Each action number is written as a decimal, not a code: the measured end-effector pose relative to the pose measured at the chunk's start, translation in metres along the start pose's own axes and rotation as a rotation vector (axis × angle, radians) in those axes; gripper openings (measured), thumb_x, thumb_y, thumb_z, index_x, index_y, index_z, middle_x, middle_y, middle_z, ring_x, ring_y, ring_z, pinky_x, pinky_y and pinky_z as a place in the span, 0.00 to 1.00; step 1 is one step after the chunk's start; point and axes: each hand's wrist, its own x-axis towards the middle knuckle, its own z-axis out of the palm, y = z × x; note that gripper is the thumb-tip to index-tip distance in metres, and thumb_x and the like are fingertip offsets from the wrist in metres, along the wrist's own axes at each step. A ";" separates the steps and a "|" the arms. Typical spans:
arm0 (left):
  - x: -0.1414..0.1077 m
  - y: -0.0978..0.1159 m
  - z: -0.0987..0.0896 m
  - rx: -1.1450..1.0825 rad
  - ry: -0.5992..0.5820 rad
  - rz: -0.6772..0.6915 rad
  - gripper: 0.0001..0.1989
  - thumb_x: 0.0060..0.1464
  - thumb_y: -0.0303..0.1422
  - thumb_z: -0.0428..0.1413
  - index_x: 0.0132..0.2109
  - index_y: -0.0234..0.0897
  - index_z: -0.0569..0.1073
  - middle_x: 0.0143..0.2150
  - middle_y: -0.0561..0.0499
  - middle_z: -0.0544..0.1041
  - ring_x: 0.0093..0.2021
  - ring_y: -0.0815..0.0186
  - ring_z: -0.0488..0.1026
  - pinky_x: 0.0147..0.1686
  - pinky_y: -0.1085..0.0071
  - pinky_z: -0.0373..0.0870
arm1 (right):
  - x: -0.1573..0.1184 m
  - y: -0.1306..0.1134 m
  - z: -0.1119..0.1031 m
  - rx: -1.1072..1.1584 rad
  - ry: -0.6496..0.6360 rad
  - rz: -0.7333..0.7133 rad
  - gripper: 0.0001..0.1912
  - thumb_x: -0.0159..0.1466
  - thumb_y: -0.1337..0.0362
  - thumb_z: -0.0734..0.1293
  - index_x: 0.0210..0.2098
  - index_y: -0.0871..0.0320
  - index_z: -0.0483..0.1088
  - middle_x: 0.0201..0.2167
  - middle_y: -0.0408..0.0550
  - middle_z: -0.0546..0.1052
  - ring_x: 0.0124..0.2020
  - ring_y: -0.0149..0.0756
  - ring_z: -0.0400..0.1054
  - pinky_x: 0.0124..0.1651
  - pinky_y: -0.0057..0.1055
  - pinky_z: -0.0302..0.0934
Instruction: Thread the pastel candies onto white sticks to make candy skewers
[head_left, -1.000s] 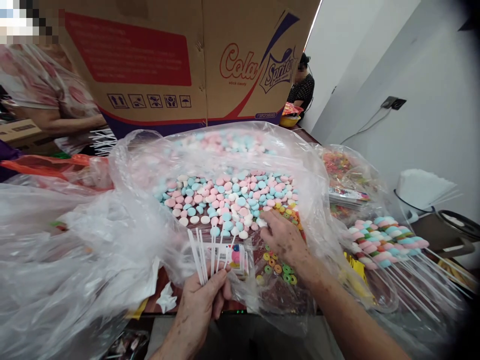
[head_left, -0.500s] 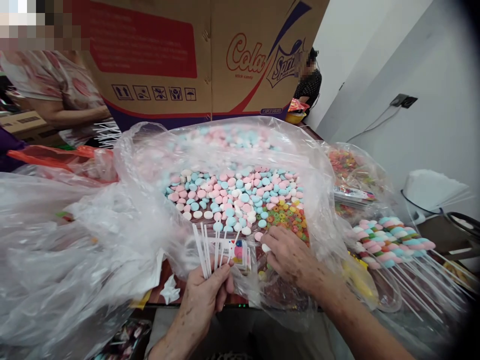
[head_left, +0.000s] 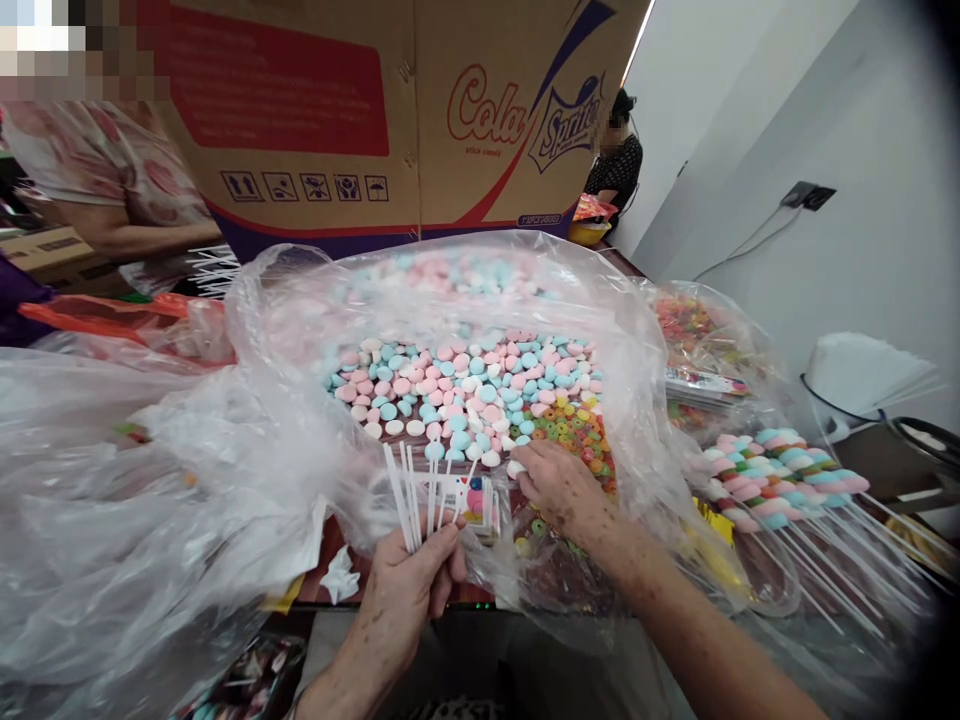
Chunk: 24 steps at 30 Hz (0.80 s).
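Observation:
Several white sticks fan upward from my left hand, whose fingers are wrapped round their lower ends. My right hand is closed at the near edge of the candy pile, with a white candy at its fingertips. Pink, blue and white round candies lie spread in an open clear plastic bag. Beside them, nearer my right hand, are small green, yellow and orange ring gummies. Behind the sticks lies a stack of printed cards.
Finished candy skewers lie at the right, near a bag of gummies. A large carton stands behind. Crumpled plastic covers the left. Two people are beyond the carton.
My right hand has shifted slightly left and up, and the white candy with it. The left hand with the sticks has barely moved.

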 end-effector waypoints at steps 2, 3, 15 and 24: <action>0.000 0.000 0.000 -0.002 0.001 0.004 0.18 0.51 0.43 0.59 0.24 0.32 0.71 0.17 0.56 0.69 0.11 0.80 0.55 0.12 0.79 0.44 | 0.001 0.001 0.002 -0.003 -0.009 -0.012 0.11 0.65 0.74 0.58 0.40 0.60 0.72 0.39 0.52 0.76 0.44 0.40 0.68 0.45 0.31 0.59; 0.000 0.001 0.001 -0.002 0.002 0.007 0.18 0.51 0.43 0.59 0.24 0.33 0.71 0.17 0.56 0.69 0.11 0.80 0.55 0.12 0.79 0.44 | 0.001 0.001 0.003 -0.001 0.004 -0.012 0.12 0.66 0.73 0.58 0.42 0.60 0.71 0.39 0.52 0.76 0.44 0.40 0.69 0.45 0.31 0.60; -0.001 0.005 0.003 0.017 -0.001 0.009 0.17 0.51 0.42 0.59 0.24 0.32 0.71 0.18 0.55 0.70 0.11 0.80 0.55 0.13 0.79 0.43 | -0.012 -0.008 0.009 -0.019 0.083 -0.084 0.10 0.63 0.76 0.60 0.41 0.60 0.69 0.42 0.53 0.75 0.44 0.42 0.66 0.47 0.32 0.59; -0.002 0.005 0.003 0.019 -0.009 0.020 0.16 0.51 0.41 0.58 0.26 0.32 0.71 0.18 0.56 0.70 0.11 0.80 0.55 0.13 0.80 0.45 | -0.003 -0.003 0.008 0.045 0.076 0.031 0.10 0.67 0.72 0.57 0.40 0.59 0.70 0.37 0.51 0.76 0.41 0.40 0.69 0.42 0.31 0.59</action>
